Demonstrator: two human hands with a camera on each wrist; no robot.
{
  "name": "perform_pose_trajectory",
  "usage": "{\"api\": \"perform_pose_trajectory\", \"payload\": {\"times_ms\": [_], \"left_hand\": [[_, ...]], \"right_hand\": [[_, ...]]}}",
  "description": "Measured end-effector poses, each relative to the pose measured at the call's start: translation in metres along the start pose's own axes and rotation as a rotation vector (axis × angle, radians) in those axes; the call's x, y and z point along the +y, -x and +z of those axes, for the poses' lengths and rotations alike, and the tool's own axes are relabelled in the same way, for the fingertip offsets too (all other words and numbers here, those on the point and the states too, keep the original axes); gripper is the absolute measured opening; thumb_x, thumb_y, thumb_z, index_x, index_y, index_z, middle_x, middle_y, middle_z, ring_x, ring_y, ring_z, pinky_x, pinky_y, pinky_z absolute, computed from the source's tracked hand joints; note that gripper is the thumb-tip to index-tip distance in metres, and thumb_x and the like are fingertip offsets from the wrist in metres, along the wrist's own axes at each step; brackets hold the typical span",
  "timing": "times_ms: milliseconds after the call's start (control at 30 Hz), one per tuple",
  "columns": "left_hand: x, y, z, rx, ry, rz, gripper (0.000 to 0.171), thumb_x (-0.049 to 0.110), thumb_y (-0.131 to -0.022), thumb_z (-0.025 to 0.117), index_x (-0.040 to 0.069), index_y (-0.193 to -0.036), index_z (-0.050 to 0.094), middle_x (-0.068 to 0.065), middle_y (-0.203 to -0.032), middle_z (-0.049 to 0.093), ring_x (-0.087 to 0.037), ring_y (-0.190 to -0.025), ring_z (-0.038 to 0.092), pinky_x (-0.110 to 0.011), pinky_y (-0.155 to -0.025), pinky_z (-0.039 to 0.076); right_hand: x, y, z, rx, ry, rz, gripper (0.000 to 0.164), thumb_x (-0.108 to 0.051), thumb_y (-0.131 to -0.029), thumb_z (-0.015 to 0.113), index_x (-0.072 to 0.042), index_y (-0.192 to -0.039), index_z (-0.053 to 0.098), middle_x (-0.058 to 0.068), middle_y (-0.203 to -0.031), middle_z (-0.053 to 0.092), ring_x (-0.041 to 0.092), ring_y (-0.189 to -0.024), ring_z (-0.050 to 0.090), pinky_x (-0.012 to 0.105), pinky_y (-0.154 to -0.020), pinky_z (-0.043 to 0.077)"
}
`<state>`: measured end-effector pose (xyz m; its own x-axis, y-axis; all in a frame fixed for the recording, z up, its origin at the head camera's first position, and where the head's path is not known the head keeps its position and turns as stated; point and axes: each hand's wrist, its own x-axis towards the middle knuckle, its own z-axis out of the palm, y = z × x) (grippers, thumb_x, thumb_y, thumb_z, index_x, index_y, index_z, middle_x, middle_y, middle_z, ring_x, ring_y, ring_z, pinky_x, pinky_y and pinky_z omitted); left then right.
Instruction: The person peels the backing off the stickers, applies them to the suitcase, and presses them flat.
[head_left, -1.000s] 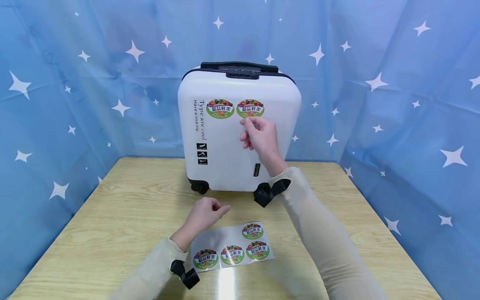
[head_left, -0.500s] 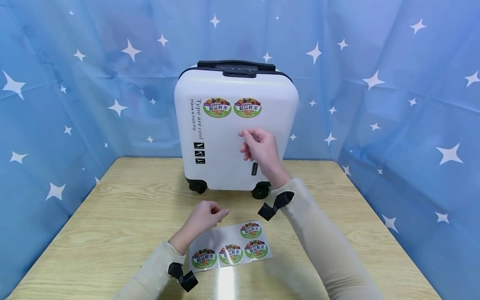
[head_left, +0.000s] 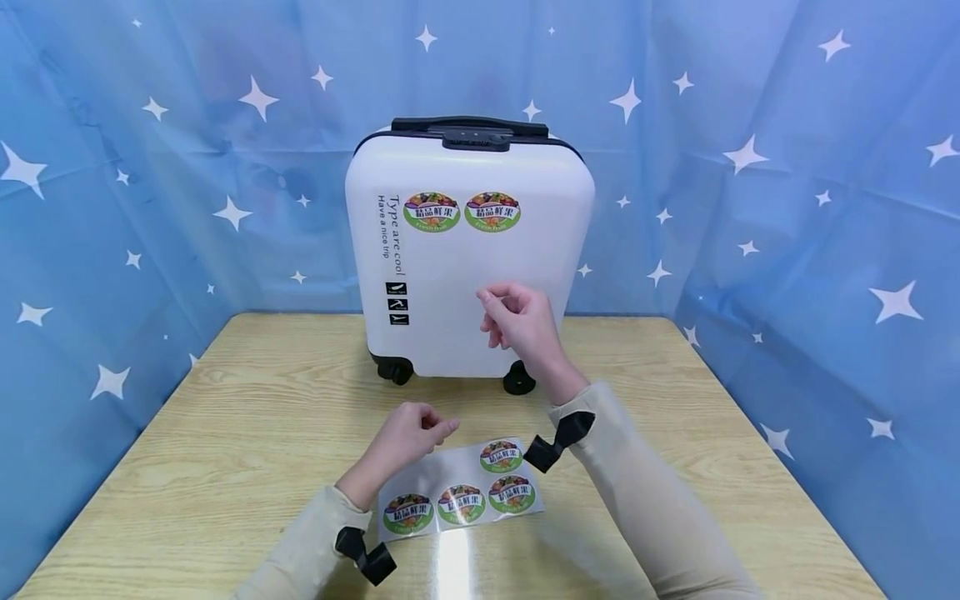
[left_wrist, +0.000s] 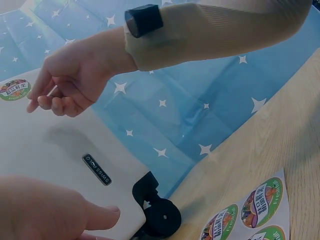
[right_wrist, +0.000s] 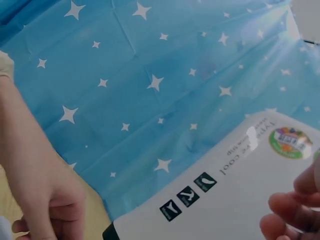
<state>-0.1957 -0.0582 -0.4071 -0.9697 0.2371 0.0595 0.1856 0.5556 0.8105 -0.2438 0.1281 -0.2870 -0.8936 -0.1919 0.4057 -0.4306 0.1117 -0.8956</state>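
Note:
A white suitcase stands upright on the table. Two oval fruit stickers, one at the left and one at the right, lie side by side on its upper front. My right hand is in front of the suitcase's lower right, below the stickers. Its fingers are loosely bent, and nothing shows between them. Over the upper left of the sticker sheet hovers my left hand, fingers relaxed, with nothing visible in it. Several oval stickers are on that sheet, along its bottom and right side.
The wooden table carries the suitcase and the sheet. Behind and at both sides hangs a blue curtain with white stars. Black caster wheels support the suitcase. A black strap with a camera sits on the right wrist.
My right hand has come down from the right-hand sticker, uncovering its lower edge, and draws back toward the sheet. The left hand stays almost where it was. The head view has shifted slightly.

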Motion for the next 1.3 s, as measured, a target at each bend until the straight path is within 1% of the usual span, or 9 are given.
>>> {"api": "perform_pose_trajectory", "payload": {"times_ms": [267,433,567,600,767,833,1033,1167,1300], "left_hand": [[0.003,-0.001,0.002,0.003,-0.009,-0.006,0.024,0.029,-0.088,0.064,0.007,-0.080,0.064,-0.002,-0.068,0.059,-0.013,-0.058,0.054,-0.029,-0.052,0.043],[0.003,-0.002,0.001,0.003,-0.019,-0.003,0.024,0.030,-0.088,0.064,0.008,-0.080,0.065,-0.001,-0.068,0.059,-0.013,-0.057,0.054,-0.029,-0.052,0.044],[0.003,-0.001,0.001,0.008,-0.022,-0.003,0.024,0.030,-0.088,0.065,0.008,-0.079,0.065,-0.001,-0.068,0.059,-0.013,-0.057,0.054,-0.029,-0.052,0.044],[0.003,-0.001,0.001,0.010,-0.024,-0.003,0.024,0.030,-0.088,0.065,0.008,-0.079,0.065,-0.001,-0.067,0.059,-0.013,-0.057,0.054,-0.029,-0.052,0.044],[0.003,-0.001,0.002,0.014,-0.039,-0.002,0.022,0.028,-0.087,0.065,0.008,-0.079,0.065,0.001,-0.067,0.058,-0.013,-0.057,0.053,-0.029,-0.052,0.044],[0.003,-0.001,0.003,0.016,-0.046,0.003,0.021,0.028,-0.087,0.065,0.008,-0.079,0.065,0.001,-0.067,0.058,-0.013,-0.057,0.053,-0.028,-0.052,0.044],[0.003,-0.001,0.004,0.020,-0.059,0.009,0.020,0.026,-0.088,0.065,0.008,-0.081,0.065,0.001,-0.069,0.058,-0.013,-0.059,0.051,-0.028,-0.052,0.043],[0.002,-0.001,0.006,0.018,-0.082,0.008,0.018,0.025,-0.087,0.066,0.008,-0.081,0.065,0.001,-0.071,0.058,-0.013,-0.061,0.051,-0.027,-0.054,0.043],[0.002,-0.003,0.009,0.011,-0.102,0.010,0.017,0.024,-0.086,0.067,0.008,-0.081,0.065,0.001,-0.072,0.057,-0.013,-0.063,0.051,-0.028,-0.055,0.043]], "right_hand": [[0.008,0.015,-0.005,-0.010,0.036,0.030,0.032,-0.025,-0.093,0.058,0.004,-0.106,0.061,0.012,-0.074,0.060,0.020,-0.050,0.054,0.027,-0.048,0.046],[0.009,0.025,-0.005,-0.007,0.054,0.038,0.028,-0.022,-0.093,0.058,0.003,-0.104,0.063,0.016,-0.078,0.060,0.023,-0.051,0.054,0.026,-0.048,0.045],[0.014,0.032,-0.007,-0.006,0.066,0.053,0.026,-0.023,-0.092,0.059,-0.001,-0.103,0.065,0.016,-0.081,0.060,0.023,-0.053,0.055,0.030,-0.049,0.047],[0.020,0.033,-0.008,-0.006,0.064,0.058,0.027,-0.026,-0.092,0.060,-0.002,-0.103,0.065,0.015,-0.081,0.060,0.022,-0.053,0.055,0.031,-0.050,0.047],[0.025,0.043,-0.012,-0.006,0.076,0.100,0.026,-0.027,-0.092,0.059,-0.005,-0.104,0.065,0.014,-0.084,0.060,0.034,-0.060,0.054,0.029,-0.051,0.047],[0.026,0.047,-0.014,-0.010,0.091,0.110,0.026,-0.027,-0.092,0.059,-0.006,-0.104,0.065,0.014,-0.084,0.060,0.036,-0.062,0.054,0.028,-0.051,0.047],[0.036,0.059,-0.018,-0.048,0.148,0.176,0.027,-0.029,-0.091,0.060,-0.006,-0.106,0.065,0.014,-0.088,0.060,0.024,-0.064,0.057,0.028,-0.053,0.047],[0.044,0.067,-0.018,-0.063,0.191,0.220,0.026,-0.028,-0.091,0.061,-0.008,-0.107,0.065,0.010,-0.089,0.060,0.024,-0.067,0.058,0.033,-0.058,0.048],[0.053,0.076,-0.017,-0.077,0.222,0.241,0.026,-0.028,-0.091,0.060,-0.008,-0.108,0.064,0.006,-0.088,0.060,0.027,-0.068,0.058,0.034,-0.056,0.048]]}}
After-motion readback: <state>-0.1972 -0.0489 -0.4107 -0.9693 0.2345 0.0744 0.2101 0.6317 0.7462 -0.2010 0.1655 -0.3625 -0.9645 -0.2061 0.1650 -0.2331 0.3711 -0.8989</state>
